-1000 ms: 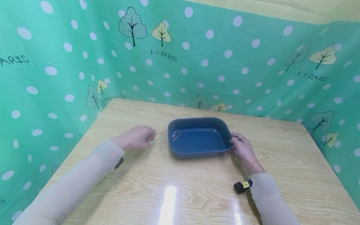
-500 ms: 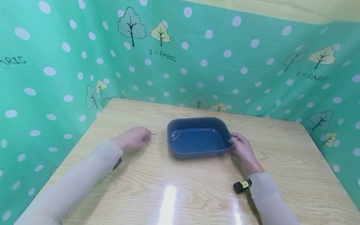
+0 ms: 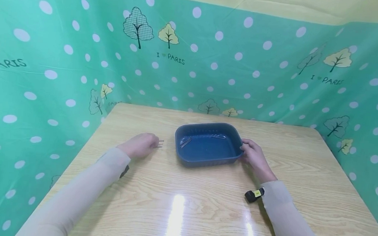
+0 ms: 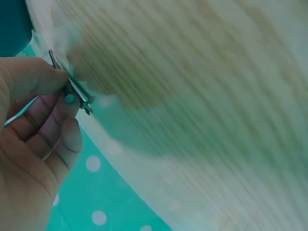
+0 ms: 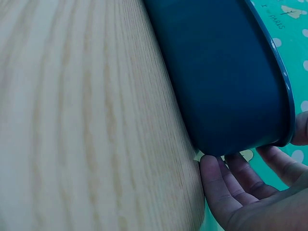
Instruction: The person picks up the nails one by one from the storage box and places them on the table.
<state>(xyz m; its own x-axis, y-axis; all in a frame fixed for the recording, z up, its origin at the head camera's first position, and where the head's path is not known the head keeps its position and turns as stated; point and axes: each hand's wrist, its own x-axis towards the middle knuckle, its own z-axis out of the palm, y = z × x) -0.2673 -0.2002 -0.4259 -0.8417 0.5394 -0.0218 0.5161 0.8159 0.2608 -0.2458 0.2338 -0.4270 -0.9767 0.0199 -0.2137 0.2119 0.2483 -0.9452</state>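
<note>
A dark blue rectangular tray (image 3: 186,158) stands in the middle of the wooden table (image 3: 203,205), with thin metal nails (image 3: 186,142) lying inside at its far left. My right hand (image 3: 253,154) holds the tray's right rim, thumb over the edge and fingers under it; the right wrist view shows the tray (image 5: 226,82) with my right hand (image 5: 250,187) at its corner. My left hand (image 3: 142,144) rests on the table left of the tray and pinches a few nails (image 3: 160,143). In the left wrist view the nails (image 4: 72,89) sit between thumb and fingers (image 4: 57,120).
A green polka-dot curtain (image 3: 49,62) walls in the table on the left, back and right. A small black device (image 3: 254,195) hangs at my right wrist. Bare tabletop lies in front of the tray and to its right.
My left hand has lifted slightly with the nails now sticking out from its fingers. The right hand and the tray have stayed put.
</note>
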